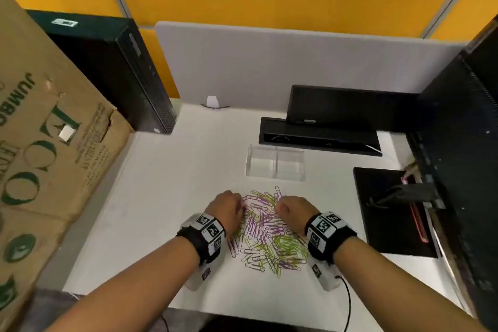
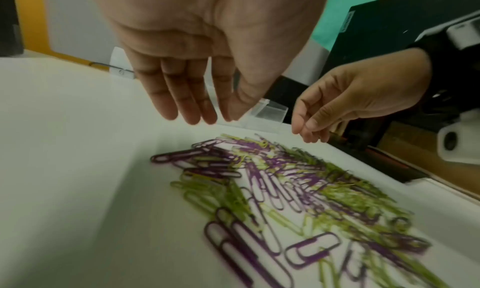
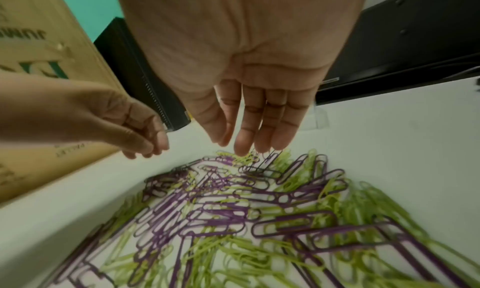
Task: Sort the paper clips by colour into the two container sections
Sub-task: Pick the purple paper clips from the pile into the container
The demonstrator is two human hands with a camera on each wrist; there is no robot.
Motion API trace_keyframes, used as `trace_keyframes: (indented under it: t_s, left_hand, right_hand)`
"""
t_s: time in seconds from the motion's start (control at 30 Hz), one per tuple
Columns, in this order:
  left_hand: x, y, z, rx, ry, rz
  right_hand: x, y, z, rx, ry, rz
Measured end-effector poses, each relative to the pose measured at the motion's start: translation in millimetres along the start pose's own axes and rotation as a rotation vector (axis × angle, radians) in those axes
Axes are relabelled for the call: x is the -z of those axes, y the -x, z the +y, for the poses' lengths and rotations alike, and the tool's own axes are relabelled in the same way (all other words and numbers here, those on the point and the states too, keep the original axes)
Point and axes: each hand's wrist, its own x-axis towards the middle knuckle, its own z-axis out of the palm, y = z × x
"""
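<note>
Both hands hover over the paper clips (image 1: pixel 266 232), a mixed purple and green heap on the white desk (image 1: pixel 151 197). The left hand (image 1: pixel 227 209) and right hand (image 1: pixel 293 210) hang slack, fingers loosely extended, holding nothing (right fingertips (image 3: pixel 242 148) just above a purple clip). The clear two-section container (image 1: pixel 275 164) sits just beyond the heap.

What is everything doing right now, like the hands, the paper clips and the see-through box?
Left hand: open, fingers straight, above the pile, holding nothing.
Right hand: open, fingertips at the far edge of the pile; no clip clearly gripped.
Paper clips: purple and green mixed in one loose pile on the table, unsorted.
Clear container: upright beyond the pile, both sections look empty.
</note>
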Motion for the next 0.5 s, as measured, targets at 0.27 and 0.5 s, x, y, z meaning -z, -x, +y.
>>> trace_keyframes:
  t_s: [0.27, 0.5]
  left_hand:
    - [-18, -24, -29, 0.12, -0.1, -0.005]
    - [-16, -28, -35, 0.088, -0.118, -0.033]
  right_hand:
    - [-40, -42, -28, 0.018, 0.212, 0.004]
    - [-50, -56, -35, -0.109, 0.155, 0.072]
